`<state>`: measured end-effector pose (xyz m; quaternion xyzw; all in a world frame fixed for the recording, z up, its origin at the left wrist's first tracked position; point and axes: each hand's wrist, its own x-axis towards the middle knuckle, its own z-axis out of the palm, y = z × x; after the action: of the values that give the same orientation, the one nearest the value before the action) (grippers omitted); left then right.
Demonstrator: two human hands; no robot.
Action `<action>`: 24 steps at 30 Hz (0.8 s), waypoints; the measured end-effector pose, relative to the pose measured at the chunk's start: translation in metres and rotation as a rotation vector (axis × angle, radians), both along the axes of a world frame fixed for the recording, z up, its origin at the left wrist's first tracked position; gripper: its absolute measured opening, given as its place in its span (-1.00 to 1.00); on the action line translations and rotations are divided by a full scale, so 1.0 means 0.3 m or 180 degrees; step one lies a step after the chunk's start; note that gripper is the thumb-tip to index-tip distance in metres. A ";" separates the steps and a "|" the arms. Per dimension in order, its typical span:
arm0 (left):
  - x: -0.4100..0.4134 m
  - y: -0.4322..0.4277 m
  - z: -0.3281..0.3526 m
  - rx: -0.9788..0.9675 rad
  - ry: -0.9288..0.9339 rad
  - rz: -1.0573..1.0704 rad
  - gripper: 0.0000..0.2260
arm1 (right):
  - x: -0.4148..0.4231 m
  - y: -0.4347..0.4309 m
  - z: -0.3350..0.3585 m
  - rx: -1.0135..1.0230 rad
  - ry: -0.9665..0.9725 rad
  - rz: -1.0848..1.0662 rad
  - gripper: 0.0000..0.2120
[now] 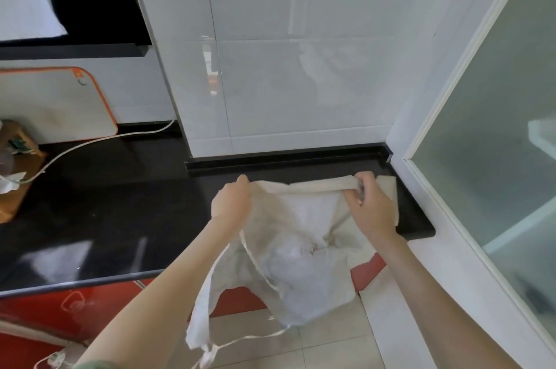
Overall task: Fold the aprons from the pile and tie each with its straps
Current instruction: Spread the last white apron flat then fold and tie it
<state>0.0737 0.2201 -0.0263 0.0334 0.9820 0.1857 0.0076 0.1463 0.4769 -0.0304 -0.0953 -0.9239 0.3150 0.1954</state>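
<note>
A cream apron hangs over the front edge of the black countertop, its lower part and thin straps dangling toward the floor. My left hand grips the apron's top edge at its left end. At the right end, my right hand curls its fingers round the rolled top edge. Between the hands the edge is stretched just above the counter. More cream cloth lies flat under my right hand near the counter's right end.
A white tiled wall stands behind the counter, and a glass door lies to the right. At far left are a white board with an orange rim, a wooden block and a white cable. Below are red cabinet fronts.
</note>
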 end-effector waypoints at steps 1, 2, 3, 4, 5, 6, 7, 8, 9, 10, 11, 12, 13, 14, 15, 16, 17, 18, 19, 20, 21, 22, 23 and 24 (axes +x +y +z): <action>-0.002 -0.003 -0.011 -0.0007 0.0024 -0.0010 -0.81 | -0.004 0.012 -0.005 0.0051 -0.0234 0.0035 -0.98; -0.001 -0.006 -0.017 0.0034 0.0069 0.0006 -0.84 | -0.009 0.026 -0.009 0.0084 -0.0302 -0.0091 -0.97; -0.003 -0.009 -0.023 0.0035 0.0093 0.0004 -0.85 | -0.013 0.044 -0.015 0.0089 -0.0215 -0.0296 -0.93; -0.004 -0.014 -0.029 -0.0087 0.0056 -0.0083 -0.85 | -0.014 0.063 -0.018 0.0094 -0.0147 -0.0446 -0.90; -0.002 -0.017 -0.040 -0.0400 -0.0067 -0.0300 -0.83 | -0.014 0.082 -0.024 0.0191 -0.0288 -0.0433 -0.85; 0.003 -0.021 -0.048 -0.0794 -0.0261 -0.0521 -0.82 | -0.014 0.091 -0.032 0.0409 -0.0632 -0.0301 -0.79; 0.014 -0.031 -0.060 -0.1122 -0.0416 -0.0641 -0.82 | -0.006 0.095 -0.045 0.0617 -0.1045 -0.0165 -0.75; 0.013 -0.039 -0.069 -0.1288 -0.0425 -0.0677 -0.82 | -0.006 0.100 -0.055 0.0756 -0.1291 -0.0152 -0.73; 0.007 -0.046 -0.080 -0.1353 -0.0330 -0.0675 -0.83 | -0.007 0.103 -0.067 0.0775 -0.1288 -0.0228 -0.74; 0.002 -0.049 -0.082 -0.1398 -0.0202 -0.0662 -0.84 | -0.011 0.106 -0.072 0.0760 -0.1205 -0.0303 -0.74; -0.003 -0.053 -0.076 -0.1387 -0.0125 -0.0627 -0.84 | -0.016 0.106 -0.075 0.0715 -0.1103 -0.0362 -0.73; -0.007 -0.053 -0.073 -0.1364 -0.0099 -0.0626 -0.85 | -0.018 0.104 -0.073 0.0704 -0.1083 -0.0409 -0.71; -0.014 -0.054 -0.069 -0.1393 -0.0108 -0.0666 -0.86 | -0.027 0.108 -0.072 0.0658 -0.1098 -0.0379 -0.71; -0.013 -0.060 -0.067 -0.1408 -0.0151 -0.0684 -0.86 | -0.032 0.106 -0.073 0.0609 -0.1130 -0.0327 -0.72; -0.014 -0.065 -0.069 -0.1379 -0.0193 -0.0673 -0.86 | -0.038 0.109 -0.074 0.0595 -0.1156 -0.0290 -0.73; -0.014 -0.071 -0.067 -0.1339 -0.0209 -0.0656 -0.86 | -0.043 0.109 -0.069 0.0601 -0.1160 -0.0269 -0.74; -0.015 -0.076 -0.068 -0.1285 -0.0195 -0.0638 -0.87 | -0.047 0.111 -0.066 0.0569 -0.1104 -0.0265 -0.74; -0.015 -0.080 -0.066 -0.1221 -0.0109 -0.0634 -0.88 | -0.048 0.109 -0.058 0.0534 -0.0954 -0.0290 -0.76; -0.013 -0.082 -0.064 -0.1094 0.0040 -0.0605 -0.88 | -0.047 0.107 -0.053 0.0516 -0.0700 -0.0346 -0.78; -0.009 -0.083 -0.065 -0.0959 0.0207 -0.0529 -0.84 | -0.041 0.103 -0.045 0.0528 -0.0408 -0.0413 -0.81; -0.006 -0.082 -0.065 -0.0880 0.0273 -0.0482 -0.81 | -0.035 0.103 -0.046 0.0573 -0.0240 -0.0429 -0.83; -0.006 -0.085 -0.069 -0.1023 0.0113 -0.0528 -0.79 | -0.034 0.100 -0.051 0.0674 -0.0326 -0.0371 -0.83; -0.003 -0.088 -0.075 -0.1352 -0.0195 -0.0658 -0.80 | -0.032 0.095 -0.067 0.0768 -0.0678 -0.0261 -0.82; 0.002 -0.088 -0.079 -0.1659 -0.0562 -0.0740 -0.81 | -0.029 0.087 -0.084 0.0835 -0.1087 -0.0075 -0.79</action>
<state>0.0742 0.1936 -0.0500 0.1264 0.9817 -0.0727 0.1225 0.1377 0.5029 -0.0558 -0.1317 -0.9755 0.1690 0.0504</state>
